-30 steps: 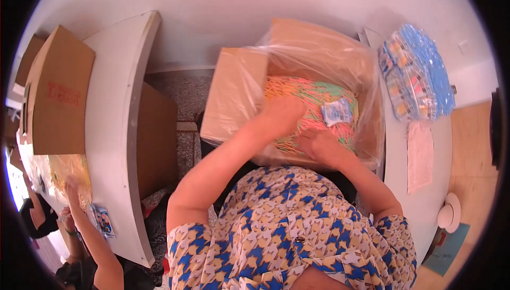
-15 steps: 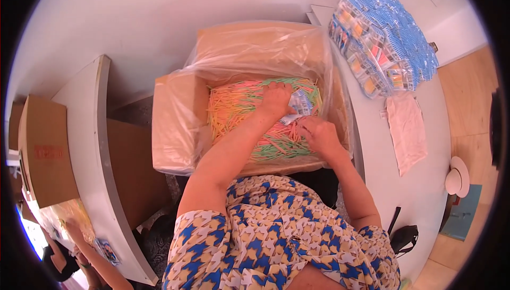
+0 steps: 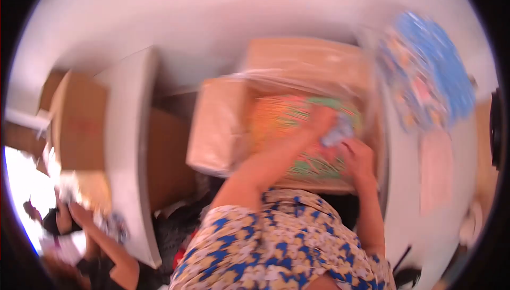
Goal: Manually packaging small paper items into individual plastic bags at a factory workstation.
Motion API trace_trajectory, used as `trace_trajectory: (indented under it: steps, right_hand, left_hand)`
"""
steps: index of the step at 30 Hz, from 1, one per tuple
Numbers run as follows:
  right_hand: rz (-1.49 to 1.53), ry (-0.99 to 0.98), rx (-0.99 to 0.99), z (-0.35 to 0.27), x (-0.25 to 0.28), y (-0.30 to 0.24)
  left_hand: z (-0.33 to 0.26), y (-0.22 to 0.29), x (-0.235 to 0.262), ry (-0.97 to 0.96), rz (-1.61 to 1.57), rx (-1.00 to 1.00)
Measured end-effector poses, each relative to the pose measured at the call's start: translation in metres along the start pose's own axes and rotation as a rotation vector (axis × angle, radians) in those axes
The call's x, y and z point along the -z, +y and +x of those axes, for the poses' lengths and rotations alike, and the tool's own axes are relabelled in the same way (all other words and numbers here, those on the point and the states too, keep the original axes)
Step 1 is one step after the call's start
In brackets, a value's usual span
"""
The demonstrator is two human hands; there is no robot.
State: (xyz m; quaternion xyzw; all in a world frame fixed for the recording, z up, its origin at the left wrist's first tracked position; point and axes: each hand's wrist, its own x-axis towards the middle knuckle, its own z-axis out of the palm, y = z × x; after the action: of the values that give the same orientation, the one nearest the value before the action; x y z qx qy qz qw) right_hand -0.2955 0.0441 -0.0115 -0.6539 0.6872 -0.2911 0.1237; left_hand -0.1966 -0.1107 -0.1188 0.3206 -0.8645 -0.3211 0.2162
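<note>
Only one view here, the head camera, and it's pretty smeared with motion blur, so we're going by shapes and colours.

We've got both hands down inside a cardboard box (image 3: 223, 130) lined with a clear plastic bag (image 3: 297, 85). The box is stuffed with a heap of thin, multicoloured strands (image 3: 287, 125), mostly orange with green and pink patches. Our left hand (image 3: 324, 121) is reaching across over the heap and looks closed around a small pale blue-white packet (image 3: 340, 133) sitting near the right side of the box. Our right hand (image 3: 358, 157) is just beside it, lying on the strands with the fingers curled loosely; whether it's actually gripping anything we can't tell through the blur.

To the right of the box, on the white table (image 3: 451, 205), there's a blue wrapped pack (image 3: 430, 77) of small colourful items, and a pink sheet (image 3: 438, 170) lies below it.

Off to the left another table (image 3: 125, 146) carries a second cardboard box (image 3: 79, 122), and another person's arm (image 3: 101, 231) shows at the bottom left corner.
</note>
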Motion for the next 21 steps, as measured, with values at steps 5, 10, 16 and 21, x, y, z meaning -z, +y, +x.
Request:
trace_trajectory:
  steps: [5,10,16,21]
  right_hand:
    - [-0.014,0.003,-0.025,-0.007,0.003,0.004]
    - [0.108,-0.067,-0.034,-0.014,-0.005,0.023]
    - [0.141,0.535,-0.098,0.005,-0.002,0.012]
    - [0.018,-0.129,-0.253,-0.004,0.040,-0.040]
  left_hand:
    - [0.006,0.014,-0.022,0.000,0.269,0.001]
    - [-0.003,0.019,-0.032,0.188,0.355,-0.129]
    - [-0.025,0.045,0.022,0.202,-0.250,-0.018]
    - [-0.037,0.054,0.038,-0.032,-0.092,-0.104]
